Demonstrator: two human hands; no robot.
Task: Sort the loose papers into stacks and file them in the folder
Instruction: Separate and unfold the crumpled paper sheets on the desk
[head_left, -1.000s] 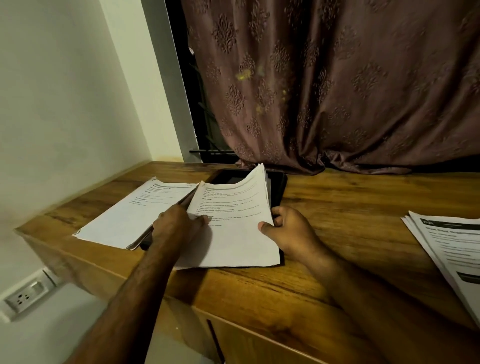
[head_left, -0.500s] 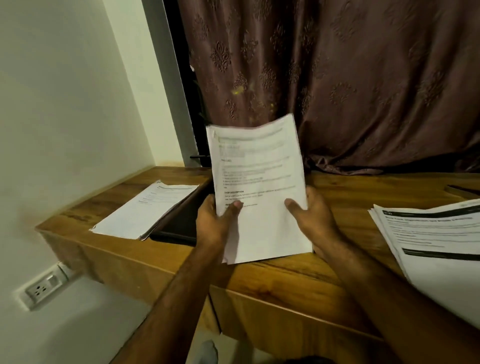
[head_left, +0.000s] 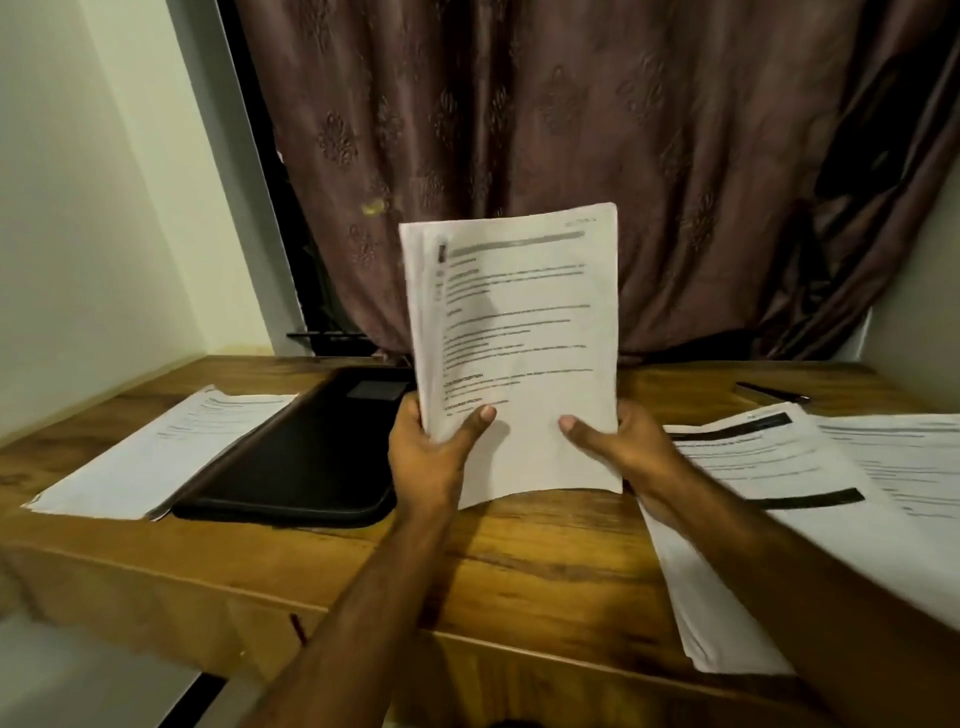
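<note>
White printed sheaf of papers—flat on the black zip folder a second earlier—stood lifted upright, left hand and right hand pinching its lower edges—probably squaring it for filing.

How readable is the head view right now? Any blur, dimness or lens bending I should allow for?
Head view: dim, warm light; text on the held sheaf is smeared and unreadable; the papers on the right are blurred too. Wide-angle bending bows the desk edge and tilts the walls. Both hands, left and right, show clearly enough to see each thumb over the front page. No glare.
</note>
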